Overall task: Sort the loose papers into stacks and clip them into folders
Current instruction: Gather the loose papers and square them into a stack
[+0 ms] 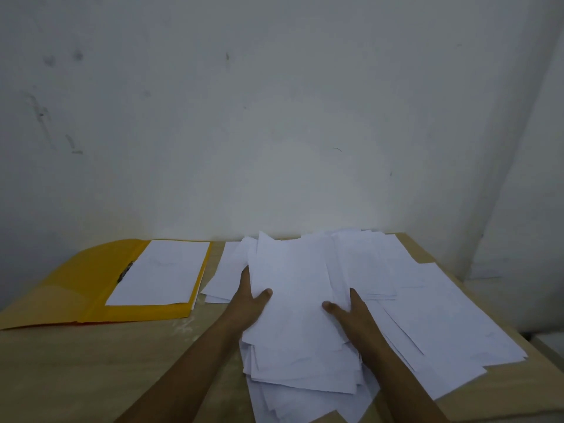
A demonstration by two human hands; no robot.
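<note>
White paper bundle gripped both sides, left hand and right hand thumbs on top

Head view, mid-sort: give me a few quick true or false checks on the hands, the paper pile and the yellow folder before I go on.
1. Both hands hold the same bundle of white paper sheets. True: the left hand grips its left edge and the right hand its right edge.
2. The yellow card folder is closed. False: it lies open.
3. A white sheet lies in the open folder under a dark metal clip. True.
4. The folder lies to the right of the loose papers. False: it lies to their left on the light wooden table.
5. More loose white sheets lie spread out to the right of the hands. True.
</note>
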